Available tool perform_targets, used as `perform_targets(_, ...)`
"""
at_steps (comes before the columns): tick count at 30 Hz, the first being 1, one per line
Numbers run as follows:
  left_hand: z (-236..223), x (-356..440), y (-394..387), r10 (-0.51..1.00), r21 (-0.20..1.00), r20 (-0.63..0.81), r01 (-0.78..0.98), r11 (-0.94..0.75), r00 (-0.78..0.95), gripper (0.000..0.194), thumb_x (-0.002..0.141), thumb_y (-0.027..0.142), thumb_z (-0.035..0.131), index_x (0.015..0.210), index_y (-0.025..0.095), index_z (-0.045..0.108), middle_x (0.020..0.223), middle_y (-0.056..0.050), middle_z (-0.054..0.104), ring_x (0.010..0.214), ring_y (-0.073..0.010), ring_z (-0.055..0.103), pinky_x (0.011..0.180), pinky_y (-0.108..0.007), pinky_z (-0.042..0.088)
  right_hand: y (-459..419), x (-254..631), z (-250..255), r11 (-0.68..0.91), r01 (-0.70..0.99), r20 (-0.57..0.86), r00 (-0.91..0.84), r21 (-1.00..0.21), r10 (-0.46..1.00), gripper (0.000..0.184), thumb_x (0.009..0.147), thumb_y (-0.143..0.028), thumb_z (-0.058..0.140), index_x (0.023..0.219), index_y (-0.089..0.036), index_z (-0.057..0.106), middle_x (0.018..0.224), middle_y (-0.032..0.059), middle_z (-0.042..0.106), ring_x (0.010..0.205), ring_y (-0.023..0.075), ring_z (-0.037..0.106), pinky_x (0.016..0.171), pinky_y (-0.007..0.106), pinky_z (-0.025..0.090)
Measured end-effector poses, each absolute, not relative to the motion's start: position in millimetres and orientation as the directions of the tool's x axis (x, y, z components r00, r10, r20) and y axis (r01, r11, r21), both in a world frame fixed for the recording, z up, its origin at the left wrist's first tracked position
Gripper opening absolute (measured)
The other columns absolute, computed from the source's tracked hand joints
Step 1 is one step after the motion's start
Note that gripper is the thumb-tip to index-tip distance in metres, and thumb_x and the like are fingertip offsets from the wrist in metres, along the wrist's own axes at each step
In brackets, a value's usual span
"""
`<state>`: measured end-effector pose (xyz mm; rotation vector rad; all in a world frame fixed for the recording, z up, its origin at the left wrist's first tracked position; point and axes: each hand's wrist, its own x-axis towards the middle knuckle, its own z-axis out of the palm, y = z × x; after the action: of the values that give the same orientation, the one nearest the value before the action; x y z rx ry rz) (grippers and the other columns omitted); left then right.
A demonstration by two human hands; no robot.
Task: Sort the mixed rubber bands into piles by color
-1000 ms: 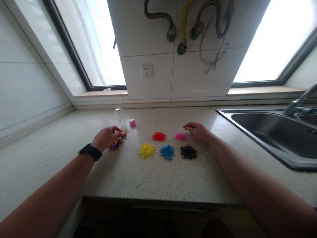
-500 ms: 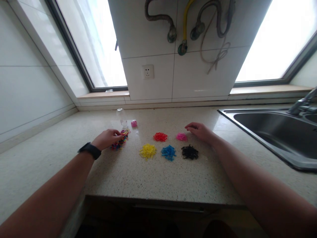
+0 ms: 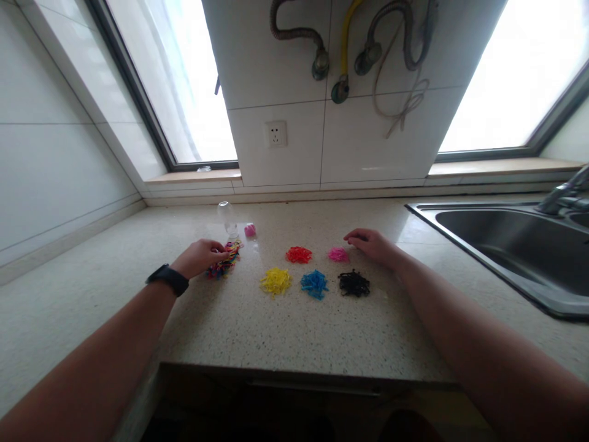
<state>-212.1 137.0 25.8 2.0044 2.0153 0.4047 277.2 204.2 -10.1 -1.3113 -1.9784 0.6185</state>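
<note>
My left hand (image 3: pixel 199 257) is at the multicoloured heap of thin bands (image 3: pixel 221 269), right hand (image 3: pixel 373 246) beside the pink band heap (image 3: pixel 337 255); can't tell either grip. Likely light, stretchy; pinch one edge.

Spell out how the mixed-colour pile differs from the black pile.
The mixed-colour pile mingles several colours; the black pile is one colour. The left hand partly hides the mixed-colour pile; the black pile shows whole. The mixed-colour pile lies near the clear bottle; the black pile lies far from it. Both are loose heaps on the countertop.
</note>
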Motion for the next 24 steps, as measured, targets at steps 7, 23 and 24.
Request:
perform_targets(7, 25, -213, 137, 1.000, 0.408, -0.003, 0.913, -0.015, 0.018, 0.056, 0.078, 0.066, 0.055, 0.092, 0.016, 0.076, 0.070, -0.004, 0.068, 0.064, -0.0186, 0.059, 0.057, -0.028, 0.037, 204, 277, -10, 0.373, 0.624, 0.272, -0.256, -0.686, 0.928, 0.029, 0.084, -0.038, 0.056, 0.096, -0.019, 0.075, 0.086, 0.0063, 0.073, 0.078, 0.0200, 0.064, 0.074, 0.033, 0.049)
perform_targets(23, 30, -226, 138, 0.996, 0.416, -0.070, 0.909, -0.021, 0.055, 0.044, 0.069, 0.055, 0.062, 0.086, 0.019, 0.078, 0.074, -0.004, 0.071, 0.071, -0.0218, 0.061, 0.061, -0.028, 0.038, 205, 279, -10, 0.387, 0.627, 0.262, -0.287, -0.676, 0.921, 0.027, 0.084, -0.036, 0.057, 0.096, -0.020, 0.075, 0.092, 0.0071, 0.075, 0.084, 0.0221, 0.066, 0.079, 0.035, 0.050)
perform_targets(24, 29, -226, 138, 0.996, 0.416, -0.073, 0.909, -0.022, 0.057, 0.044, 0.069, 0.055, 0.061, 0.085, 0.019, 0.078, 0.073, -0.004, 0.071, 0.071, -0.0217, 0.060, 0.060, -0.028, 0.038, 205, 279, -11, 0.393, 0.620, 0.264, -0.293, -0.679, 0.919, 0.027, 0.084, -0.036, 0.057, 0.096, -0.020, 0.075, 0.093, 0.0073, 0.075, 0.085, 0.0223, 0.066, 0.080, 0.035, 0.050)
